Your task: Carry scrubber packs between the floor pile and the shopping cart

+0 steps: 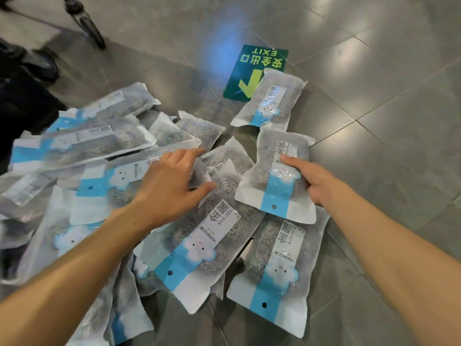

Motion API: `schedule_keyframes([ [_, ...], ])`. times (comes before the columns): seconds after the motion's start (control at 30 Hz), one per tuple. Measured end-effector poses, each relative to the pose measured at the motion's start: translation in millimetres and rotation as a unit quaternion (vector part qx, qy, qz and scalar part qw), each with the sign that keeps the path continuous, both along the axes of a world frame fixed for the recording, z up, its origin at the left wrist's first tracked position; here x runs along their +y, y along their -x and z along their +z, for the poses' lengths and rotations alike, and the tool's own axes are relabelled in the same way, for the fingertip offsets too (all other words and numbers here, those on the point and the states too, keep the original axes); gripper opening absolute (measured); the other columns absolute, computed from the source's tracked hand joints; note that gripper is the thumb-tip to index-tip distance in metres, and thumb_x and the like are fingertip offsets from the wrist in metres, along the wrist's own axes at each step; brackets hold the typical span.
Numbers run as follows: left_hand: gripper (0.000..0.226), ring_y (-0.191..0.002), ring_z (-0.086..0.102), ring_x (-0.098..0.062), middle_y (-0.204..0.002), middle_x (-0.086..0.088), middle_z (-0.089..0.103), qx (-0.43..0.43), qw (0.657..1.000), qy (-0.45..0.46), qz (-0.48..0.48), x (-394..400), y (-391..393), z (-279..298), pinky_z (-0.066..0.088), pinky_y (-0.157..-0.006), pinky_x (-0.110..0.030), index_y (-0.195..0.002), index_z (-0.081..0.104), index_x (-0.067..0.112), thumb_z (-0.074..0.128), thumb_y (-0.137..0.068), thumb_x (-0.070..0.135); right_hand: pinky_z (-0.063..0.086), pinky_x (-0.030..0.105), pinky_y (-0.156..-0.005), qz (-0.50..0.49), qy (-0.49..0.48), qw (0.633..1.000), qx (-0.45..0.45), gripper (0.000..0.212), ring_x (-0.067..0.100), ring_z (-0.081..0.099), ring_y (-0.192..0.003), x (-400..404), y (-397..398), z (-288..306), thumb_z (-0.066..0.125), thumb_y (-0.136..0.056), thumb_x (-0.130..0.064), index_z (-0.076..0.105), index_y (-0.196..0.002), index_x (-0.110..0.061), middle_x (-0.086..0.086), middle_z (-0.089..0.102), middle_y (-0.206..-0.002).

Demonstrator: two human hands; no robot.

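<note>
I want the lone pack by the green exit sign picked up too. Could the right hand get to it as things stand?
Probably not right away: the right hand already grips a pack. The lone pack lies just beyond it on the floor, nothing covering it, so the path looks free once that hand is emptied.

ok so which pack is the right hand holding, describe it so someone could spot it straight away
Start at the green exit sign on the grey tiled floor. One pack lies across the sign's near corner, and the next pack toward the person is the held pack. Unlike its neighbours, it is pinched by the right hand, thumb on its label.
</note>
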State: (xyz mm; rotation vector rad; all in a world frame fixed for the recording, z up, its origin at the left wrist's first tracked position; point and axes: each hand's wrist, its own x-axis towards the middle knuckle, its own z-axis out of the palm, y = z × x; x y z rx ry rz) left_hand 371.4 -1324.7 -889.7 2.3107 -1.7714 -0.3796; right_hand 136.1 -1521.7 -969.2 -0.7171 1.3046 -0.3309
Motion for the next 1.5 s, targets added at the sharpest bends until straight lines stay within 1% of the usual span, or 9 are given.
schedule_keyframes([
  [0.17,0.060,-0.097,0.058,-0.020,-0.107,0.004,0.055,0.037,0.994,-0.016,0.102,29,30,-14,0.053,-0.083,-0.042,-0.111,0.055,0.024,0.057,-0.081,0.076,0.062,0.035,-0.058,-0.008,0.046,0.999,-0.007,0.039,0.021,0.078,-0.073,-3,29,5,0.085,-0.081,-0.023,0.072,-0.116,-0.012,0.008,0.081,-0.090],
  [0.33,0.086,-0.125,0.052,-0.027,-0.134,-0.001,0.052,0.066,0.981,-0.112,0.147,28,62,-33,0.044,-0.101,-0.044,-0.131,0.045,0.022,0.074,-0.070,0.075,0.063,0.038,-0.058,-0.020,0.091,0.996,-0.006,0.057,0.025,0.079,-0.082,-3,53,23,0.087,-0.077,-0.021,0.065,-0.129,-0.009,0.012,0.079,-0.104],
  [0.47,0.096,-0.116,0.059,-0.036,-0.124,-0.011,0.063,0.136,0.969,-0.083,0.188,13,77,-41,0.051,-0.097,-0.048,-0.118,0.035,0.021,0.095,-0.053,0.059,0.065,0.046,-0.074,-0.008,0.131,0.991,0.014,0.078,0.027,0.078,-0.093,2,72,39,0.093,-0.066,-0.026,0.058,-0.134,-0.011,0.009,0.078,-0.112],
  [0.57,0.084,-0.097,0.061,-0.026,-0.100,0.003,0.061,0.219,0.948,-0.093,0.209,11,76,-44,0.048,-0.082,-0.037,-0.110,0.041,0.019,0.100,-0.055,0.042,0.063,0.049,-0.085,-0.001,0.158,0.987,0.019,0.071,0.026,0.078,-0.095,8,85,47,0.093,-0.068,-0.024,0.058,-0.129,-0.013,0.007,0.078,-0.111],
  [0.7,0.038,-0.071,0.068,-0.011,-0.071,0.012,0.071,0.268,0.937,-0.094,0.202,8,75,-43,0.046,-0.059,-0.023,-0.079,0.070,0.019,0.098,-0.060,0.035,0.062,0.051,-0.088,-0.004,0.176,0.984,0.019,0.072,0.026,0.077,-0.097,18,96,53,0.093,-0.067,-0.025,0.056,-0.128,-0.014,0.006,0.077,-0.113],
  [0.83,0.032,-0.075,0.077,-0.013,-0.081,0.004,0.080,0.405,0.891,-0.029,0.202,2,69,-26,0.061,-0.074,-0.036,-0.096,0.074,0.016,0.092,-0.070,0.012,0.062,0.049,-0.086,0.014,0.204,0.979,0.009,0.067,0.026,0.077,-0.096,25,104,68,0.091,-0.072,-0.020,0.057,-0.128,-0.014,0.006,0.078,-0.113],
  [0.97,0.041,-0.079,0.079,-0.021,-0.088,-0.004,0.081,0.477,0.853,0.028,0.207,-18,56,14,0.061,-0.068,-0.035,-0.110,0.070,0.008,0.088,-0.074,0.009,0.063,0.045,-0.082,0.032,0.241,0.970,0.001,0.066,0.025,0.077,-0.097,27,110,103,0.091,-0.072,-0.016,0.054,-0.127,-0.014,0.006,0.076,-0.115],
  [1.23,0.036,-0.079,0.076,-0.019,-0.093,-0.007,0.081,0.516,0.823,0.149,0.186,-49,69,198,0.064,-0.073,-0.035,-0.107,0.072,0.007,0.085,-0.074,0.001,0.061,0.049,-0.090,0.019,0.324,0.946,0.003,0.055,0.021,0.077,-0.096,34,113,279,0.090,-0.074,-0.012,0.056,-0.117,-0.018,0.000,0.078,-0.108],
  [1.5,0.043,-0.075,0.077,-0.022,-0.087,-0.010,0.081,0.538,0.806,0.187,0.165,-33,73,566,0.063,-0.074,-0.040,-0.102,0.074,0.005,0.094,-0.065,0.016,0.060,0.051,-0.091,0.009,0.363,0.932,-0.018,0.060,0.021,0.076,-0.099,59,114,640,0.093,-0.070,-0.022,0.058,-0.119,-0.025,-0.003,0.078,-0.109],
])
